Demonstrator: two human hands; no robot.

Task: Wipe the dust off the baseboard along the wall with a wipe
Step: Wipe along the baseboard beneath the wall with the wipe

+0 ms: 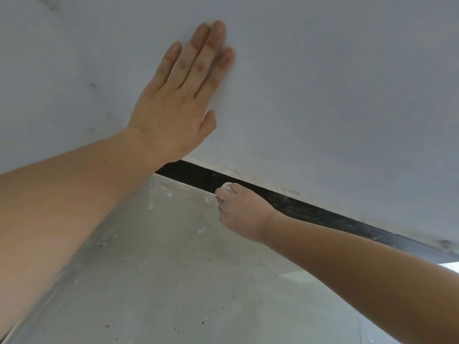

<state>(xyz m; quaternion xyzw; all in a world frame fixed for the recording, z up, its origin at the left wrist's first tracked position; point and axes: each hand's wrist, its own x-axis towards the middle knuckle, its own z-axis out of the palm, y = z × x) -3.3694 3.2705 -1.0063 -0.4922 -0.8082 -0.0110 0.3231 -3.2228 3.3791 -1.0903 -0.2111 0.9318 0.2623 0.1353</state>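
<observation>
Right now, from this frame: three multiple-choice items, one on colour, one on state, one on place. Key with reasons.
1. What colour is the baseboard?
A) white
B) brown
C) black

2. What is the right hand doing?
A) open, empty
B) gripping a wipe at the baseboard
C) in a fist, empty

3. Where does the left hand rest?
A) flat on the wall
B) on the baseboard
C) on the wipe

Answers:
1 C: the strip under the wall is black.
2 B: the wipe shows past curled fingers.
3 A: its straight fingers lie on the wall.
</observation>
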